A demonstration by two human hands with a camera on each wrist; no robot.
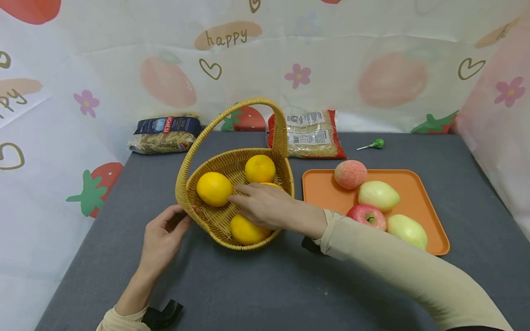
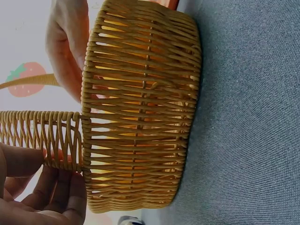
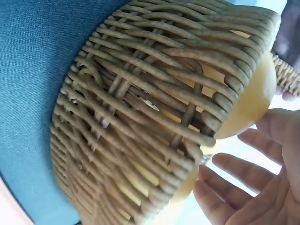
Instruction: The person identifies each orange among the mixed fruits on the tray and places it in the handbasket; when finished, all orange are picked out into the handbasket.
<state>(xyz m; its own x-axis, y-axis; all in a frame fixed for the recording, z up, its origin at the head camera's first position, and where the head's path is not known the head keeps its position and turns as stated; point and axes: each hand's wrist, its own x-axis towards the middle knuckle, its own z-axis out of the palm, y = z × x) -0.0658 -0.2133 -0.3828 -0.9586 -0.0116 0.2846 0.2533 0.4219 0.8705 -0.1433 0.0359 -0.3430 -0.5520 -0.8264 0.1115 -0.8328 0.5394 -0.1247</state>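
Observation:
A wicker basket [image 1: 220, 214] with a tall arched handle stands on the table and holds several oranges [image 1: 214, 189]. My left hand [image 1: 163, 236] pinches the foot of the handle [image 2: 40, 133] at the basket's left side, thumb on one face and fingers on the other. Over the basket reaches my right hand [image 1: 265, 204], its fingers extended and loosely spread among the fruit. One orange [image 1: 249, 230] lies under its palm side, and another is mostly hidden behind the hand. In the right wrist view, the thumb is right at an orange [image 3: 253, 103] by the rim.
To the right, an orange tray [image 1: 434, 241] bears a peach [image 1: 350, 174], a red apple [image 1: 367, 216] and two pale green fruits [image 1: 378, 196]; my right sleeve crosses its near edge. Along the back lie a pasta bag [image 1: 165, 133], a red-edged bag [image 1: 310, 134] and a green lollipop [image 1: 377, 144].

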